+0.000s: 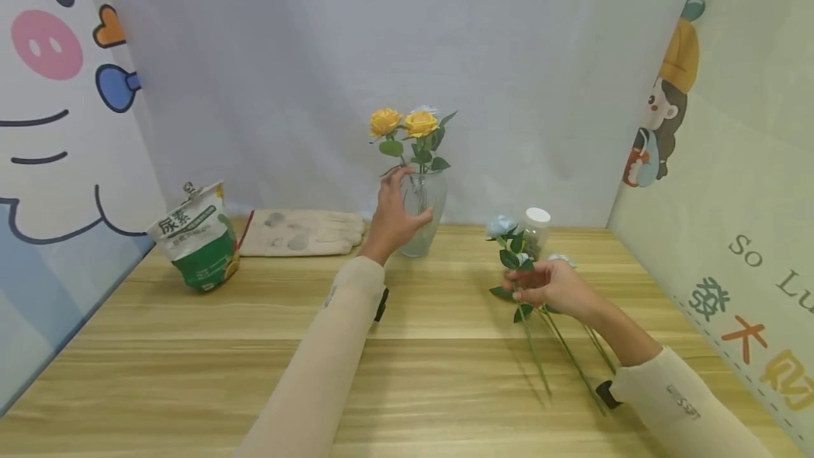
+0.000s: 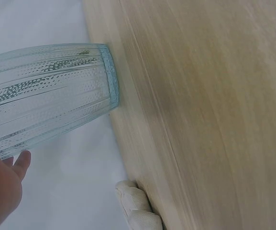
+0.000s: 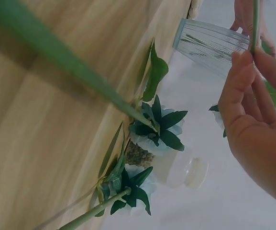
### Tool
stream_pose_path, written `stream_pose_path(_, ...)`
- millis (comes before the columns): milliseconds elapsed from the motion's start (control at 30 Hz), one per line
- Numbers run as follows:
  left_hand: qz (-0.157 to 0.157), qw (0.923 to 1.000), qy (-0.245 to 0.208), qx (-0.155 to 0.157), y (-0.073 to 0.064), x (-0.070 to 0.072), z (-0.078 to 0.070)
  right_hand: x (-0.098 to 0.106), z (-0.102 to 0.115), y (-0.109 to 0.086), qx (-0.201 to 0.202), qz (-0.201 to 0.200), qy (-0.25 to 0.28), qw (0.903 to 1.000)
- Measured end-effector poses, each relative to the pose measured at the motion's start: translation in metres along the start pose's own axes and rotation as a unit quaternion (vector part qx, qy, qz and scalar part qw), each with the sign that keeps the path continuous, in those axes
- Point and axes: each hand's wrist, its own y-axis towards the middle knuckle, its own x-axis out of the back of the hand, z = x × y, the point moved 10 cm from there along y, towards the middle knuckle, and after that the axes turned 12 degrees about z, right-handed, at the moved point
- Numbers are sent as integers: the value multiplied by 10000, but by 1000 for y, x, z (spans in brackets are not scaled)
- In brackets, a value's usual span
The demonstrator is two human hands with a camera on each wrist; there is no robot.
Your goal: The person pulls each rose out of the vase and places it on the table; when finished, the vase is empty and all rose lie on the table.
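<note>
A clear ribbed glass vase (image 1: 429, 193) stands upright on the table near the back, also large in the left wrist view. Two yellow roses (image 1: 421, 124) and a partly hidden pale blue flower stand in it. My left hand (image 1: 394, 221) grips the vase from the left, fingers at the rim and thumb across its front. My right hand (image 1: 562, 292) pinches the green stem (image 3: 256, 24) of a pale blue rose (image 1: 501, 226) between thumb and fingers. Two more blue roses (image 3: 133, 189) with green stems lie beneath that hand, partly hidden by it in the head view.
A white-lidded clear jar (image 1: 537, 218) with dark grains stands behind the right hand. To the left are pale work gloves (image 1: 299, 233) and a clipped green and white bag (image 1: 202, 242). Cloth hangings (image 1: 521, 76) enclose the wooden table (image 1: 191, 373).
</note>
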Motion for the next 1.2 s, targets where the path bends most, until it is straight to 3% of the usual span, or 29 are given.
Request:
stream_pose_path(200,-1,10000,-22,-55,-1,1,-2,-6,-7,-1,-78,249,32,9997)
stream_pose_path(500,-32,10000,-28,-80,0,0,0,-8,-15,-1,-30,257,162,9995)
stream_pose_path(833,-13,9999,20,-105,0,-2,1,-16,-22,1,-304,309,-33,9991)
stream_pose_path(1200,-35,9999,-62,-102,-1,-1,-1,-23,-30,3,-409,521,131,9977)
